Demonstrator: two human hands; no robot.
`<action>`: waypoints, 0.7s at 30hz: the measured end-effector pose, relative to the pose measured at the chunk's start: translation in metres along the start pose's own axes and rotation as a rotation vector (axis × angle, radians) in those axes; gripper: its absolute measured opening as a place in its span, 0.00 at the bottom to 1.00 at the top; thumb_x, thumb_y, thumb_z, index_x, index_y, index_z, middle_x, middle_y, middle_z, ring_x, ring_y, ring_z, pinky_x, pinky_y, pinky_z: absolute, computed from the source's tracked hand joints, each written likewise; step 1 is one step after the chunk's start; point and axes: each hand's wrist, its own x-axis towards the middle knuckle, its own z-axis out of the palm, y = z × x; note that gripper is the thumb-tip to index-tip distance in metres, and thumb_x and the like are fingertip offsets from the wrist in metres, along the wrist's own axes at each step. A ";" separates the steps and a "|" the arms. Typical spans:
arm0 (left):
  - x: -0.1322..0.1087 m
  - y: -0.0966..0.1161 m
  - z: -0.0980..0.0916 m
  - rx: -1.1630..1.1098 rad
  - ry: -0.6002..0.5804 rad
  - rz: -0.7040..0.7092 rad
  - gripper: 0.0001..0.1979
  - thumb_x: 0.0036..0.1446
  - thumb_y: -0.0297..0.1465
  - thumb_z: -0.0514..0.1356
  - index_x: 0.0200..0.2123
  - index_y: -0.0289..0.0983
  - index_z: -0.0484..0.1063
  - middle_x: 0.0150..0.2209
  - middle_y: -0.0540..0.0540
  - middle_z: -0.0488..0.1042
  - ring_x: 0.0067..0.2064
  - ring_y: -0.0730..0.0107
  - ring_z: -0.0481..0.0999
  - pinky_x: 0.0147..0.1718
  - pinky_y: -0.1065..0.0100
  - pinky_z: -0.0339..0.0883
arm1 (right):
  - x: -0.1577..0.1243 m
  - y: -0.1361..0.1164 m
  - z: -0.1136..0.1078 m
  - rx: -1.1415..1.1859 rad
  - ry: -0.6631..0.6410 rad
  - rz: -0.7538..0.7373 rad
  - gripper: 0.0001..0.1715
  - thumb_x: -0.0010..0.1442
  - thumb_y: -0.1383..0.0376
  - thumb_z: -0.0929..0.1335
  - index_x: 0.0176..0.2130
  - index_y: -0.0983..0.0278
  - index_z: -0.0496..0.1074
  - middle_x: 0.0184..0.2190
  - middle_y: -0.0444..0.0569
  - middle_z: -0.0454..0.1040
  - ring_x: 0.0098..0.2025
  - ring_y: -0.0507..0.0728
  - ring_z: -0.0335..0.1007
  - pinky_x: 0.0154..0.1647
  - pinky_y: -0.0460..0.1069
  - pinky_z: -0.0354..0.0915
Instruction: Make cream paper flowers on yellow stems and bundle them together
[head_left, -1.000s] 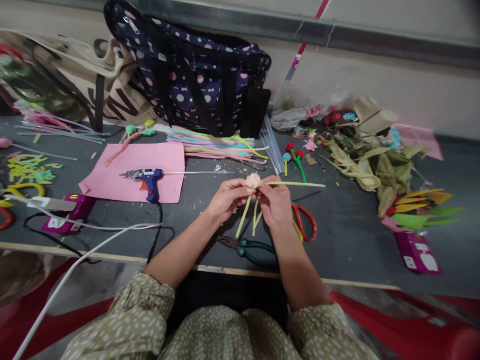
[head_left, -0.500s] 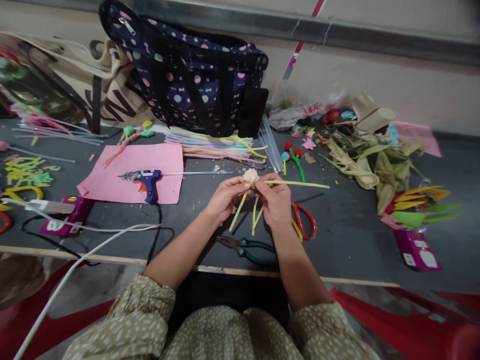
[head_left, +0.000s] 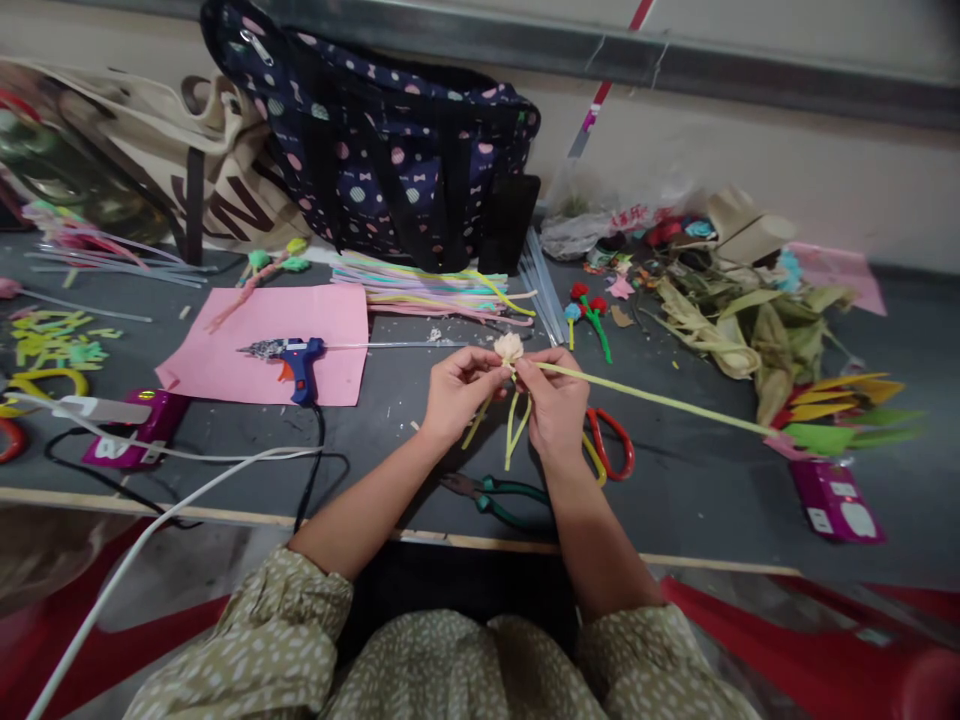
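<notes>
A small cream-coloured flower sits between my two hands, petals up. My left hand is closed, thumb and fingers pinching the flower at its base. From the other side, my right hand pinches a pale yellow-green pipe cleaner against that same base. Its long end stretches out to the right over the table. Shorter yellow-green ends hang below the flower, one of them bent into a loop. The fingertips hide how the stems are joined.
Pliers and red-and-yellow-handled scissors lie near my wrists. A blue glue gun rests on pink paper, its cord running forward. Behind are pipe cleaners and a dotted bag; dried husks lie right.
The pipe cleaner on the right now reaches much farther and slopes down toward the lower right. Both hands and the flower have shifted slightly right.
</notes>
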 end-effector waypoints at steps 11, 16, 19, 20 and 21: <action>-0.005 0.003 -0.003 0.384 0.100 0.295 0.04 0.50 0.33 0.64 0.28 0.39 0.78 0.27 0.49 0.73 0.27 0.75 0.71 0.27 0.73 0.64 | -0.005 -0.006 0.004 -0.059 -0.017 -0.036 0.10 0.51 0.61 0.73 0.30 0.62 0.70 0.26 0.40 0.71 0.26 0.48 0.64 0.29 0.45 0.61; -0.003 0.004 -0.003 0.269 0.136 0.196 0.04 0.49 0.32 0.64 0.26 0.38 0.77 0.25 0.51 0.72 0.23 0.77 0.69 0.25 0.73 0.62 | -0.007 -0.007 0.007 -0.110 -0.013 -0.036 0.11 0.51 0.59 0.73 0.30 0.62 0.71 0.26 0.40 0.72 0.26 0.49 0.63 0.29 0.45 0.61; -0.001 0.002 -0.003 0.131 0.149 0.089 0.06 0.48 0.33 0.65 0.27 0.36 0.76 0.23 0.52 0.72 0.20 0.78 0.69 0.23 0.73 0.62 | -0.009 -0.007 0.009 -0.139 -0.007 -0.022 0.10 0.51 0.59 0.73 0.29 0.62 0.72 0.24 0.40 0.71 0.24 0.48 0.62 0.27 0.45 0.59; 0.000 0.002 -0.003 0.075 0.150 0.052 0.06 0.47 0.33 0.65 0.27 0.36 0.75 0.23 0.52 0.72 0.20 0.78 0.68 0.23 0.73 0.62 | -0.009 -0.007 0.009 -0.139 -0.005 -0.012 0.10 0.51 0.59 0.73 0.29 0.62 0.72 0.24 0.40 0.71 0.24 0.48 0.62 0.26 0.45 0.59; 0.001 0.003 -0.003 0.019 0.148 0.013 0.06 0.46 0.32 0.65 0.27 0.35 0.75 0.22 0.52 0.72 0.19 0.79 0.68 0.22 0.73 0.62 | -0.009 -0.006 0.009 -0.133 -0.003 -0.003 0.10 0.50 0.59 0.74 0.29 0.62 0.73 0.23 0.40 0.71 0.24 0.48 0.62 0.27 0.45 0.59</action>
